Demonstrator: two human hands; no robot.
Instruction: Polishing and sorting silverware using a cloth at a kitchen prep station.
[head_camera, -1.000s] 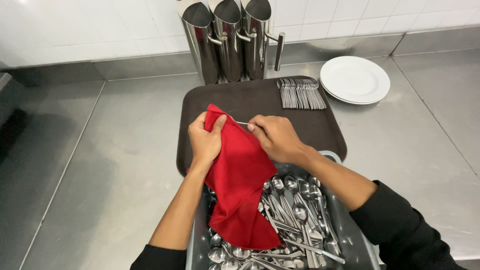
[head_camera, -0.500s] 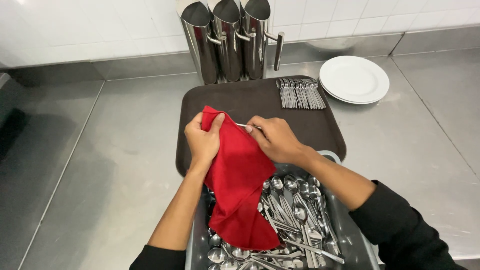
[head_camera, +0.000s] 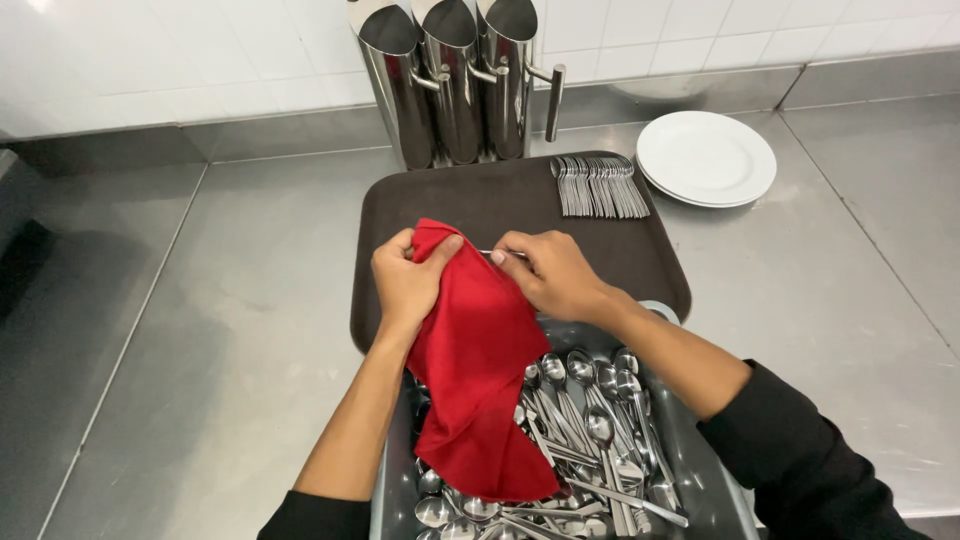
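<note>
left hand (head_camera: 405, 282): closed on the top edge of red cloth (head_camera: 475, 370), thumb pinched over the fold; fingertips buried in fabric.
right hand (head_camera: 553, 275): pinching the thin metal handle of a piece of cutlery (head_camera: 489, 252), at 3 o'clock of the left hand, nearly touching it.
cutlery: only a short sliver of handle visible between the hands; working end wrapped in cloth, so spoon or fork not readable.
red cloth: hangs from the left hand toward 6 o'clock, lower half draped over the grey tub (head_camera: 706, 478), covering part of its contents.
grey tub: at 6 o'clock of the hands, cut off by bottom edge; full of loose spoons (head_camera: 590, 410), tangled, count unreadable.
brown tray (head_camera: 470, 195): under and at 12 o'clock of the hands; near edge hidden by hands and tub.
sorted spoons (head_camera: 600, 186): neat row at 1 o'clock on the tray, bowls hard to make out.
steel cylinders (head_camera: 455, 75): three upright at 12 o'clock, tops cropped.
white plates (head_camera: 708, 158): stack at 2 o'clock on steel counter (head_camera: 220, 290), number unclear.
sleeves: dark, cropped at the bottom.
</note>
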